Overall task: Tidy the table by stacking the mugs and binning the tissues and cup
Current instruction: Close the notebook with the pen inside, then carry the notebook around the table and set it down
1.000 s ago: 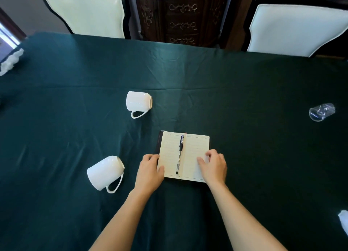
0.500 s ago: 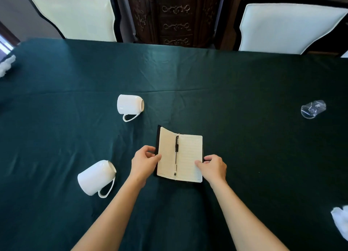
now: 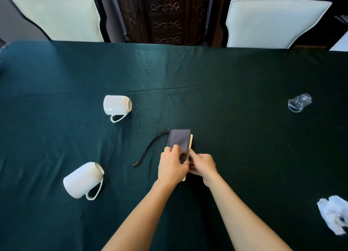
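Two white mugs lie on their sides on the dark green tablecloth: one mug (image 3: 116,106) left of centre, the other mug (image 3: 82,180) nearer me at the left. A clear plastic cup (image 3: 299,102) lies tipped over at the right. A crumpled white tissue (image 3: 333,213) sits at the right edge. In the middle, a dark-covered notebook (image 3: 178,141) is folded almost closed, its strap (image 3: 148,149) trailing left. My left hand (image 3: 172,166) presses the cover down. My right hand (image 3: 202,166) grips the notebook's near right edge.
Two cream-cushioned chairs, one chair (image 3: 56,15) at the far left and another chair (image 3: 273,22) at the far right, stand behind the table (image 3: 207,77). A carved dark cabinet (image 3: 165,15) stands between them.
The notebook went from lying open with a pen on its pages to nearly closed, my left hand folding the cover over. The pen is hidden inside. The view shifted slightly.
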Demonstrator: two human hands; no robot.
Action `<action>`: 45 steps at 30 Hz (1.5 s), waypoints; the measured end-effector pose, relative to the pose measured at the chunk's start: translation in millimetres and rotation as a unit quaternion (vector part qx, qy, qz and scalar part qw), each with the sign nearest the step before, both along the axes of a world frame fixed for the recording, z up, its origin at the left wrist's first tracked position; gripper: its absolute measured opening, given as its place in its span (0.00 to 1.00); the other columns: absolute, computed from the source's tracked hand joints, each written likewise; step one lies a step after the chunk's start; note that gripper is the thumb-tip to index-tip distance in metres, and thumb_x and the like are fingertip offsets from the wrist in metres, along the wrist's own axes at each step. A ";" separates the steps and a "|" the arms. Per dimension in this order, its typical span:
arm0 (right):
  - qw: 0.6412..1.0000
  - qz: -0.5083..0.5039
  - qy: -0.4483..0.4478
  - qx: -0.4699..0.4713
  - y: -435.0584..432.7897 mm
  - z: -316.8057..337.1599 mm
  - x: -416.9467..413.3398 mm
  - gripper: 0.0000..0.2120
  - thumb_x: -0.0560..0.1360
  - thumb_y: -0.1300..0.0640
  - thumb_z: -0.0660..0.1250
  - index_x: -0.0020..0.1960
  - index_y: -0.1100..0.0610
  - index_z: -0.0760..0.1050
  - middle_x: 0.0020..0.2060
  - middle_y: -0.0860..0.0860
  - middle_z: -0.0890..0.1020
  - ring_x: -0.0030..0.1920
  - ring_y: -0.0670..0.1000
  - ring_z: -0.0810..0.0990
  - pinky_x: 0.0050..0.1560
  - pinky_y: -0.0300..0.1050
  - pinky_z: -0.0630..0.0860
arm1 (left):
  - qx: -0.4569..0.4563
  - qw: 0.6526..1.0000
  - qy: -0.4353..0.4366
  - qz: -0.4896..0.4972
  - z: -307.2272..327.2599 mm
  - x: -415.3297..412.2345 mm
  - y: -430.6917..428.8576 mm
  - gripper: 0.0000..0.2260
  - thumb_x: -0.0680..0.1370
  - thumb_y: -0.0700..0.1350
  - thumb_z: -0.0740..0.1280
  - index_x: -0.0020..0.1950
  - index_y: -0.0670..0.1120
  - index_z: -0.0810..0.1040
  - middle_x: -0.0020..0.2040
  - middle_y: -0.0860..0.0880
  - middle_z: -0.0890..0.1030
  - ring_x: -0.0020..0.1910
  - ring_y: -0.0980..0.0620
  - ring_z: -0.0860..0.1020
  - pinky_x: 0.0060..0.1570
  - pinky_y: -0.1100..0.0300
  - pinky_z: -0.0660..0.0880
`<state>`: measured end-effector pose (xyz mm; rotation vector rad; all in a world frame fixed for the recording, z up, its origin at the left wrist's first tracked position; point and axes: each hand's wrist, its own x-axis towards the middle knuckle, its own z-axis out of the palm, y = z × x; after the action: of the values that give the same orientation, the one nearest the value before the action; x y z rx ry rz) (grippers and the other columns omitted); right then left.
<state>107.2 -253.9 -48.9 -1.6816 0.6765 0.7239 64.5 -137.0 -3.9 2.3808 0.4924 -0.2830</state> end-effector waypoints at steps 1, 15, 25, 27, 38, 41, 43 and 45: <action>1.000 -0.003 0.006 0.015 0.1 -0.9 0.1 0.17 0.78 0.46 0.69 0.44 0.59 0.86 0.46 0.58 0.88 0.47 0.56 0.88 0.47 0.54 0.87 | 0.012 1.000 0.008 -0.011 -3.5 -0.2 -2.8 0.15 0.77 0.50 0.72 0.58 0.45 0.74 0.56 0.47 0.75 0.58 0.44 0.75 0.50 0.52 0.76; 0.998 0.001 -0.041 0.045 17.6 3.3 -10.1 0.14 0.70 0.56 0.77 0.55 0.54 0.85 0.49 0.55 0.89 0.48 0.57 0.89 0.49 0.54 0.87 | -0.084 0.996 0.021 0.018 -8.8 -15.9 34.8 0.18 0.81 0.41 0.67 0.71 0.45 0.78 0.63 0.44 0.79 0.60 0.47 0.79 0.66 0.58 0.73; 0.985 0.025 -0.135 0.108 42.7 100.9 -82.4 0.06 0.78 0.63 0.72 0.53 0.56 0.83 0.46 0.52 0.89 0.42 0.50 0.88 0.38 0.38 0.83 | -0.393 0.905 0.078 0.142 40.7 -76.6 115.9 0.18 0.80 0.47 0.73 0.68 0.43 0.80 0.57 0.46 0.88 0.55 0.46 0.86 0.49 0.54 0.82; 0.979 0.014 -0.153 0.133 51.9 121.1 -110.2 0.06 0.79 0.62 0.70 0.54 0.57 0.82 0.49 0.53 0.89 0.45 0.52 0.88 0.40 0.39 0.83 | -0.437 0.891 0.057 0.111 58.1 -94.8 130.9 0.15 0.81 0.44 0.72 0.66 0.41 0.82 0.58 0.44 0.89 0.58 0.43 0.86 0.53 0.51 0.84; 0.929 -0.176 -0.284 0.159 106.8 186.8 -310.0 0.11 0.79 0.63 0.70 0.61 0.58 0.81 0.53 0.53 0.89 0.53 0.52 0.88 0.47 0.44 0.85 | -0.452 0.888 -0.027 -0.085 126.3 -224.4 178.4 0.11 0.78 0.40 0.75 0.60 0.43 0.85 0.53 0.46 0.90 0.54 0.50 0.87 0.58 0.54 0.83; 0.907 -0.235 -0.311 0.156 108.0 205.3 -364.1 0.11 0.79 0.66 0.69 0.59 0.58 0.81 0.51 0.54 0.89 0.50 0.50 0.88 0.43 0.41 0.84 | -0.404 0.903 -0.088 -0.112 150.6 -243.0 170.6 0.03 0.80 0.46 0.73 0.50 0.49 0.87 0.43 0.54 0.89 0.43 0.62 0.84 0.48 0.63 0.78; 0.899 -0.257 -0.325 0.141 104.8 217.0 -401.6 0.11 0.78 0.67 0.69 0.58 0.58 0.82 0.49 0.55 0.89 0.48 0.50 0.89 0.42 0.41 0.83 | -0.400 0.895 -0.147 -0.131 175.0 -248.8 157.3 0.04 0.81 0.45 0.72 0.52 0.49 0.87 0.44 0.56 0.88 0.43 0.67 0.83 0.47 0.69 0.76; 0.894 -0.265 -0.340 0.125 100.0 226.9 -436.2 0.12 0.77 0.68 0.69 0.59 0.59 0.82 0.49 0.56 0.89 0.48 0.52 0.89 0.42 0.42 0.84 | -0.424 0.870 -0.182 -0.173 204.8 -253.3 138.4 0.07 0.82 0.44 0.71 0.58 0.45 0.86 0.49 0.55 0.88 0.47 0.67 0.83 0.49 0.71 0.76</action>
<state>-329.0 -153.8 178.0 -1.2927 0.4707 -0.1748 -188.8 1.5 200.9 1.5694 -0.2270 -0.1489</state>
